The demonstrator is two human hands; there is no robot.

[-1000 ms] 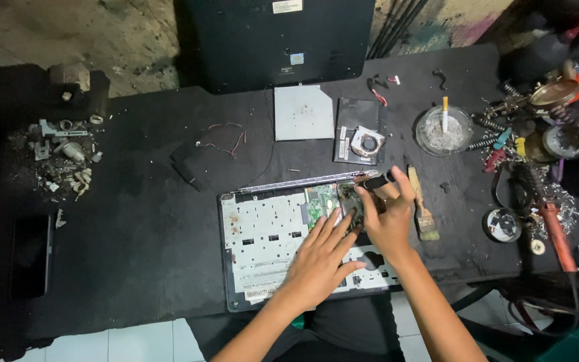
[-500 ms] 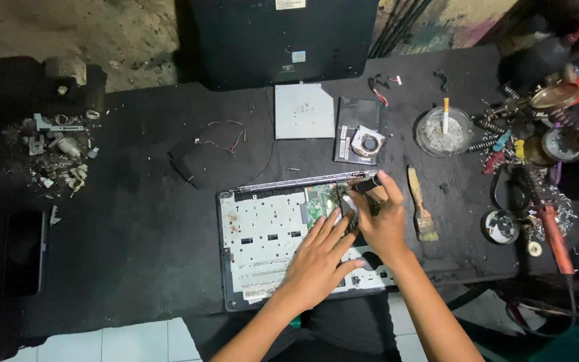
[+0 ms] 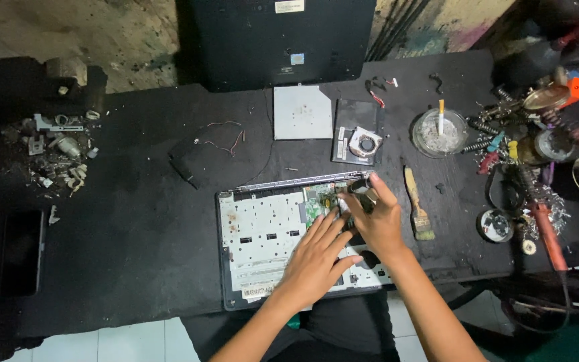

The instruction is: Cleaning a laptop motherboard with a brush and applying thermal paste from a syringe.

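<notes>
An open laptop base [image 3: 263,234] lies near the front edge of the black tabletop [image 3: 135,221]. The left hand [image 3: 316,258] rests flat on it, fingers spread apart. The right hand [image 3: 380,221] has its fingers pinched on a small dark part [image 3: 358,184] at the base's back right corner. A brush [image 3: 418,204] lies just beside.

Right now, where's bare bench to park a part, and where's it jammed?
Widest bare patch: black bench between the opened laptop base and the scrap pile at far left. A smaller gap lies between the paintbrush and the round tin. Crowded: the right edge, around the ashtray and tool heap.
</notes>
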